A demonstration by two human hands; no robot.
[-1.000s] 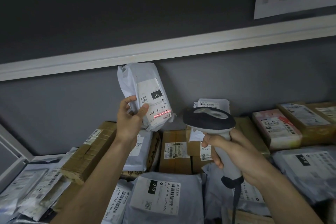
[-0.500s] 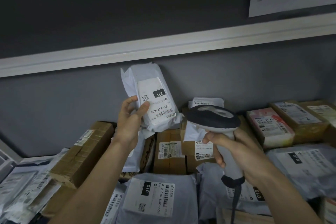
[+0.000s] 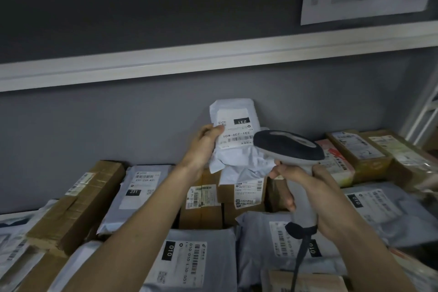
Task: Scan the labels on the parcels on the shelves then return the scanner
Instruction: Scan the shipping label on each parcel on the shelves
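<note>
My left hand [image 3: 203, 147] grips a white poly-bag parcel [image 3: 234, 130] with a label marked 231, held upright against the grey wall above the pile. My right hand [image 3: 308, 187] is closed around the handle of a grey barcode scanner [image 3: 288, 143], whose dark head sits just right of and below the parcel's label. The scanner's black cable [image 3: 301, 251] hangs down from the handle. No red scan line shows on the label.
The shelf is packed with parcels: brown cartons [image 3: 75, 204] at left, a grey bag marked 231 [image 3: 139, 189], cartons in the middle [image 3: 203, 201], grey bags marked 010 [image 3: 187, 261] in front, taped boxes [image 3: 360, 152] at right. A white shelf rail [image 3: 213, 59] runs overhead.
The red scan line on the label went out. My left hand has carried the parcel to the right and lower, nearer the pile; the scanner stays close beside it.
</note>
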